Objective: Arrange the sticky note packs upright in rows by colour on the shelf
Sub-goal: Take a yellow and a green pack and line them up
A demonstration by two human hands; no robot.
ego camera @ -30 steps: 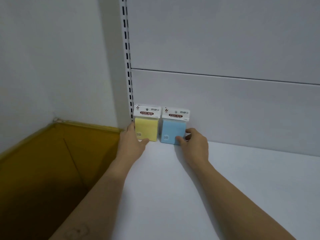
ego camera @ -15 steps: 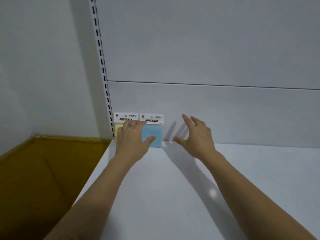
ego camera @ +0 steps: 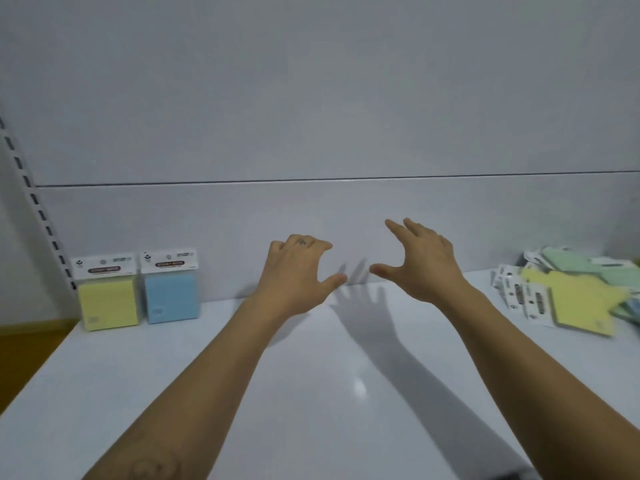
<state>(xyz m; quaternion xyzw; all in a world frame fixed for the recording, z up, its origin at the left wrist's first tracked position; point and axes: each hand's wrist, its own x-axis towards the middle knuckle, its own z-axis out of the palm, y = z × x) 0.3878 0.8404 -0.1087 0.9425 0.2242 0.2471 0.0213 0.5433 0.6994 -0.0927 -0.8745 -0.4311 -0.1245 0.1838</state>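
A yellow sticky note pack [ego camera: 109,301] stands upright against the back panel at the shelf's far left. A blue sticky note pack [ego camera: 171,295] stands upright right beside it. At the far right lies a loose pile of packs [ego camera: 575,292], yellow on top, green and blue beneath. My left hand [ego camera: 298,277] hovers over the middle of the white shelf [ego camera: 194,382], empty, fingers curled and thumb out. My right hand [ego camera: 420,263] hovers next to it, spread and holding nothing. Both hands are well clear of every pack.
A slotted upright rail [ego camera: 38,216] runs up the back panel at the far left. Beyond the shelf's left end there is a brown surface [ego camera: 24,348] lower down. The grey back panel has a horizontal seam [ego camera: 311,181].
Both hands let go of the yellow and blue packs and moved right, to the middle of the shelf. The view turned right, which brought the pile at the far right into sight.
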